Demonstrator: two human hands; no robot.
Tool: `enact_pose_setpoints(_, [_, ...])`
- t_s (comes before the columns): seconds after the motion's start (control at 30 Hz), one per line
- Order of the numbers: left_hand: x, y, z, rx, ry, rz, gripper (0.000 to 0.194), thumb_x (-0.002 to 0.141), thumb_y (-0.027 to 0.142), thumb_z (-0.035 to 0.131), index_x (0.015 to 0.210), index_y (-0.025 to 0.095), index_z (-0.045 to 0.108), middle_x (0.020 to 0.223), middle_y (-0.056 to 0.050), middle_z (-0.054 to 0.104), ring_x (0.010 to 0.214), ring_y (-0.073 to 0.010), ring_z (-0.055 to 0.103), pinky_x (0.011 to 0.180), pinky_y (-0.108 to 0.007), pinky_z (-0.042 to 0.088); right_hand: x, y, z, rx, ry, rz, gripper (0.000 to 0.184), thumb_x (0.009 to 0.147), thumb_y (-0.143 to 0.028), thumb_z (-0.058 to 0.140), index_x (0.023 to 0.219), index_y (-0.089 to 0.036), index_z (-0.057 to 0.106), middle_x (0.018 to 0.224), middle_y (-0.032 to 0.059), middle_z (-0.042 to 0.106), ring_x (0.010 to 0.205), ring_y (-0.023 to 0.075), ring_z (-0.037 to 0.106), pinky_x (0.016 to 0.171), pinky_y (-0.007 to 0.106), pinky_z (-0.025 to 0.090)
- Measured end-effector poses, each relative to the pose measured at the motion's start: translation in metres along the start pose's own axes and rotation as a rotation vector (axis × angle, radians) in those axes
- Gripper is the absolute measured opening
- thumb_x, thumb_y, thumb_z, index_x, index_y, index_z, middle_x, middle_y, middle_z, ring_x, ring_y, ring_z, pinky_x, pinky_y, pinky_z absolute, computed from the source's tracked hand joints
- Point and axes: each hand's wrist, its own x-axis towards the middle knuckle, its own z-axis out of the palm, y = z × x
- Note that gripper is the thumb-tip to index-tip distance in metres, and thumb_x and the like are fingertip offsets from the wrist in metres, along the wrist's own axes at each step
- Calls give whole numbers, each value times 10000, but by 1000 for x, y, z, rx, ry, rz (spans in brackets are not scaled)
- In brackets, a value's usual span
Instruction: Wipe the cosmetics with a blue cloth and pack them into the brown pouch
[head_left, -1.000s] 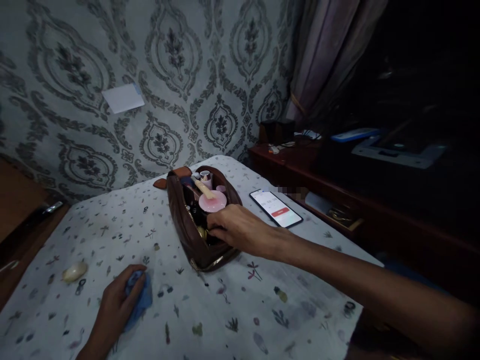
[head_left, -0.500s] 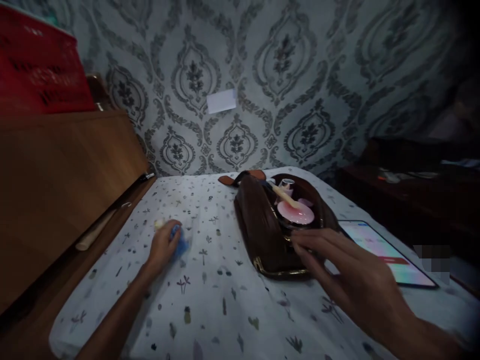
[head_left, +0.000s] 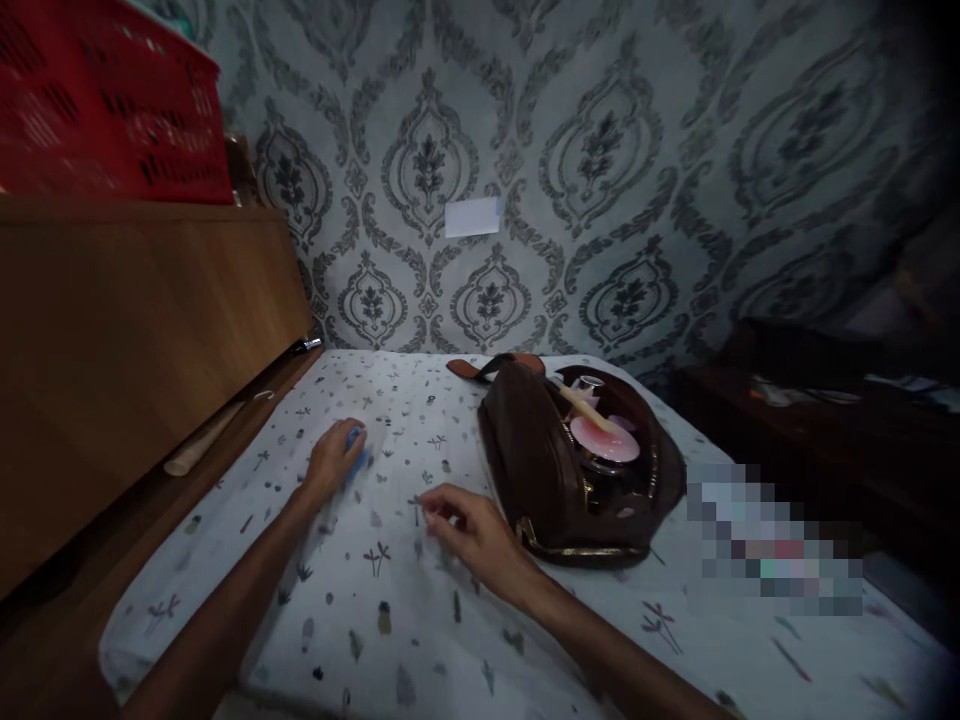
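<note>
Brown bag (head_left: 525, 450) glossy; red basket (head_left: 150, 110) plastic.

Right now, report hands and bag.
Left hand holding blue item. Right hand between it and brown bag, fingers curled. Bag open, pink disc showing.

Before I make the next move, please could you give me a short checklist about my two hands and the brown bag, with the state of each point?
1. Left hand has hold of the blue item: ok.
2. Right hand has its fingers outside the brown bag: ok.
3. Right hand is empty: cannot tell, the curled fingers may hide something small.
4. Brown bag is open: ok.
5. Brown bag rests on the patterned cloth: ok.
6. Pink round item is fully down inside the bag: not ok, it shows at the opening.
</note>
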Motion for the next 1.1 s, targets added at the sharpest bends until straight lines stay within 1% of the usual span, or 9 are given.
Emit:
enact_pose_setpoints(0.13, [-13,41,19,-151,-102,107,363,986,446,331,814,211,549,675,18,566,653,-160,562,658,-264,424,29,27,24,236,51,189,396,836,-253,563,1219,-155,543,1155,113,615,697,139,657,561,256,507])
enact_pose_setpoints(0.27, [-27,62,35,-241,-172,165,370,972,452,343,704,224,453,588,42,485,561,-137,503,598,-257,376,35,49,33,161,122,145,483,751,-196,639,1222,-162,538,1144,83,606,743,123,605,674,260,510])
enact_pose_setpoints(0.43, [-34,59,32,-311,-189,153,381,966,466,360,671,227,388,534,68,418,497,-108,426,555,-236,350,29,55,32,210,88,116,517,731,-267,721,1213,-188,555,1039,35,604,728,115,576,704,262,492])
enact_pose_setpoints(0.6, [-34,59,27,-420,-91,24,414,950,529,398,670,223,389,532,73,361,504,-103,375,515,-233,314,28,53,31,313,33,114,507,740,-322,741,1197,-192,566,930,15,626,705,120,571,690,266,481])
enact_pose_setpoints(0.67, [-32,57,27,-444,-53,-17,399,947,525,408,693,218,419,549,70,364,528,-109,385,531,-237,323,27,51,31,279,18,128,537,721,-283,755,1215,-195,565,942,16,634,682,115,566,664,259,477])
enact_pose_setpoints(0.8, [-28,51,31,-530,-35,-67,401,952,529,390,742,203,494,610,46,446,604,-131,453,598,-250,375,21,47,33,75,-24,120,593,694,-188,757,1258,-180,571,749,-37,598,642,129,549,631,250,452])
enact_pose_setpoints(0.87, [-27,47,34,-582,-31,-94,417,952,550,392,774,196,526,650,34,478,626,-137,473,617,-255,391,19,46,34,20,-35,79,523,692,-181,753,1195,-186,606,706,-48,574,644,137,544,625,249,442])
enact_pose_setpoints(1.0, [-27,41,41,-698,13,-216,392,958,582,395,966,215,532,780,15,556,712,-157,546,674,-268,437,19,49,36,114,23,43,215,693,-250,764,858,-197,637,684,-44,551,624,128,507,589,238,416])
enact_pose_setpoints(1.1, [-29,39,38,-737,-40,-228,426,956,600,394,1147,237,509,928,-15,612,848,-188,593,770,-301,471,21,49,34,363,59,131,263,688,-335,791,830,-200,617,689,-41,574,630,125,522,605,241,424])
